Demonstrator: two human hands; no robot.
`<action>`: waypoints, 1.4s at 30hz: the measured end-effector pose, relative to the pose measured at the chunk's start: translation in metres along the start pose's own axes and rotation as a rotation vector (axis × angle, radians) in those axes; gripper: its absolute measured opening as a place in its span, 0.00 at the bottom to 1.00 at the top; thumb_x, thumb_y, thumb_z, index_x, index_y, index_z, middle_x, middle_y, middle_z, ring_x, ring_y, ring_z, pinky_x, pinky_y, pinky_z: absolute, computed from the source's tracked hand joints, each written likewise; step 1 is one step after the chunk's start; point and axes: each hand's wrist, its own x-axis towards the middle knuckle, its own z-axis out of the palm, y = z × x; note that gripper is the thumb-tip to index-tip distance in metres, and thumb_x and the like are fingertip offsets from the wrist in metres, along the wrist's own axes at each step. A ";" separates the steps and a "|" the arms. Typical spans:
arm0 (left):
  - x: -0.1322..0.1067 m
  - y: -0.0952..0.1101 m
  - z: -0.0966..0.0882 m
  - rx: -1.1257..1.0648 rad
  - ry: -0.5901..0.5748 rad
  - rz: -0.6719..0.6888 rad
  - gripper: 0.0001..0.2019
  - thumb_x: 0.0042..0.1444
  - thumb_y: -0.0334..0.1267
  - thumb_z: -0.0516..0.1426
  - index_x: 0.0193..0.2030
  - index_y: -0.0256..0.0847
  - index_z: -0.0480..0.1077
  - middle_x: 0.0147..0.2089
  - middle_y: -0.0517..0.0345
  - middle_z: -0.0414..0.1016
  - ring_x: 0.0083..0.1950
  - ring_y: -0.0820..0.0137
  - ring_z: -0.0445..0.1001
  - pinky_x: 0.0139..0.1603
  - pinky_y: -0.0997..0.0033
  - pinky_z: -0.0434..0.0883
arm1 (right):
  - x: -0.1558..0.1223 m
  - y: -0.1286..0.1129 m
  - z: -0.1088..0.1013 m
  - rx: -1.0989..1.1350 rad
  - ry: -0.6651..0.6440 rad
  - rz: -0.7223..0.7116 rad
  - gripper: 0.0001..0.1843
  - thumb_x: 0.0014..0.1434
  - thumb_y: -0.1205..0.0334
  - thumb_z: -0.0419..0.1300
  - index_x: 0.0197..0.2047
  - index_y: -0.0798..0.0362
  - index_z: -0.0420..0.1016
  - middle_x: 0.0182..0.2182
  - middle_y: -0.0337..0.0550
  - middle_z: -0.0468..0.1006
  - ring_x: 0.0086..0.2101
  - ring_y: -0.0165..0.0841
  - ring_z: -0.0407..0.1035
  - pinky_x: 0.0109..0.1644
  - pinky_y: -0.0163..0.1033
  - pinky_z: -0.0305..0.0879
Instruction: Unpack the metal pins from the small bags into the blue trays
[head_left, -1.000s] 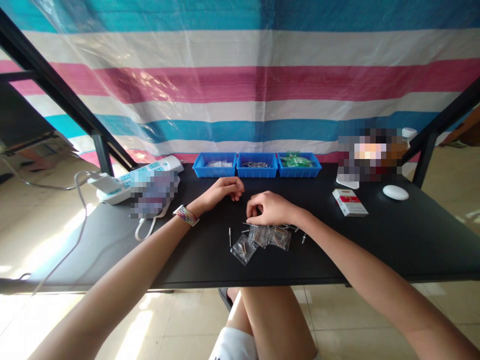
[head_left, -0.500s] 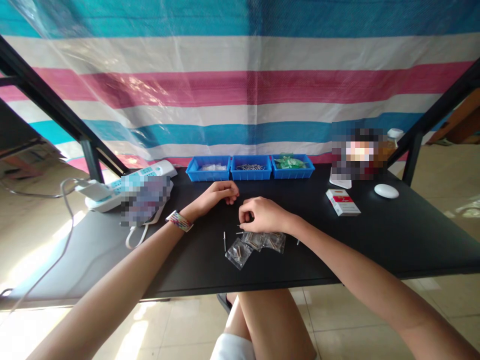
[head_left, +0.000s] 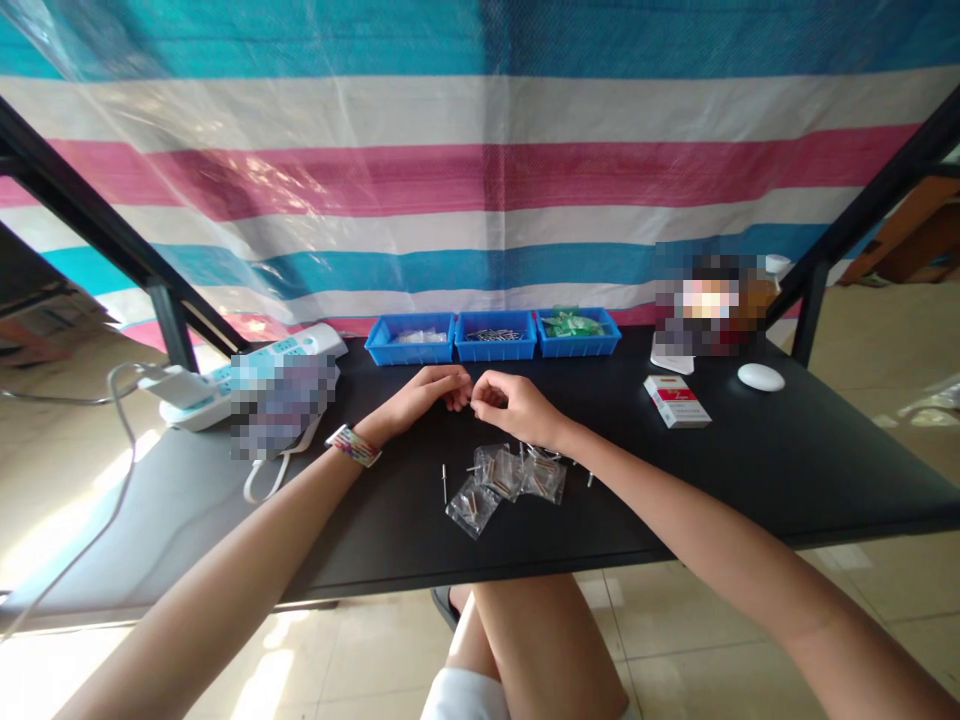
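Observation:
My left hand [head_left: 431,390] rests on the black table [head_left: 750,470] with its fingers curled, the fingertips meeting those of my right hand [head_left: 510,405]. My right hand is closed in a pinch on something too small to make out, held against the left fingertips. Just nearer me lie three small clear bags [head_left: 506,475] with metal pieces inside. Loose rivets [head_left: 445,483] lie beside and behind the bags.
Three blue bins [head_left: 491,335] stand in a row at the table's back edge, against a striped tarp. A white power strip [head_left: 247,375] and cable lie at the left. A red and white box [head_left: 676,401] and a white oval object [head_left: 760,376] sit at the right.
My right hand has lifted from the rivets by the bags and moved back and left until it meets my left fingertips. The left hand has hardly moved.

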 end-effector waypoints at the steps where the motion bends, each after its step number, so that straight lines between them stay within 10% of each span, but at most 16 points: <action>1: 0.000 0.000 0.000 0.015 -0.006 -0.004 0.23 0.63 0.56 0.58 0.31 0.36 0.74 0.29 0.54 0.76 0.31 0.69 0.71 0.37 0.70 0.69 | 0.001 0.002 -0.001 0.017 0.030 0.000 0.06 0.61 0.59 0.62 0.36 0.53 0.72 0.31 0.37 0.76 0.32 0.31 0.70 0.40 0.37 0.67; 42: 0.001 -0.004 0.001 -0.091 0.062 -0.034 0.18 0.57 0.52 0.64 0.35 0.36 0.74 0.31 0.56 0.77 0.31 0.70 0.74 0.34 0.71 0.68 | 0.009 0.018 -0.008 0.276 0.279 0.133 0.14 0.54 0.53 0.69 0.36 0.52 0.73 0.28 0.36 0.76 0.24 0.30 0.75 0.28 0.36 0.76</action>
